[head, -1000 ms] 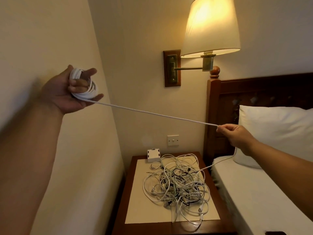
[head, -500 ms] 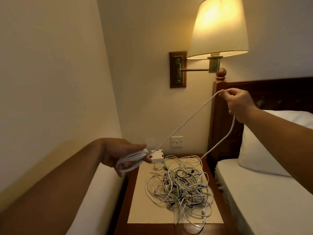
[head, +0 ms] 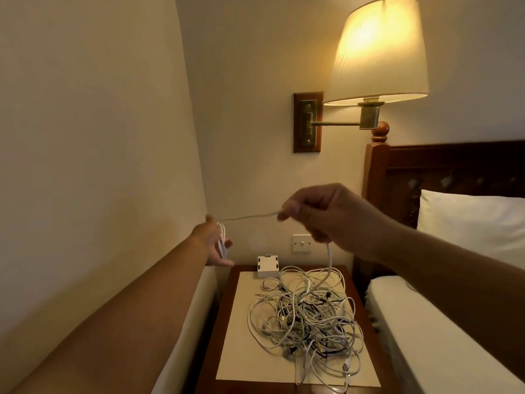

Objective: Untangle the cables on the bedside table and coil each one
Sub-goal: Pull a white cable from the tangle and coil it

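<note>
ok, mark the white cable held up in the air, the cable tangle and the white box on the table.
white cable (head: pixel 250 215): head view, on the raised horizontal stretch.
cable tangle (head: pixel 308 319): head view, middle of the heap.
white box (head: pixel 268 266): head view, middle of the box.

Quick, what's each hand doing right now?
Left hand: holding the coiled loops of the white cable.
Right hand: pinching the same cable's loose run.
</note>
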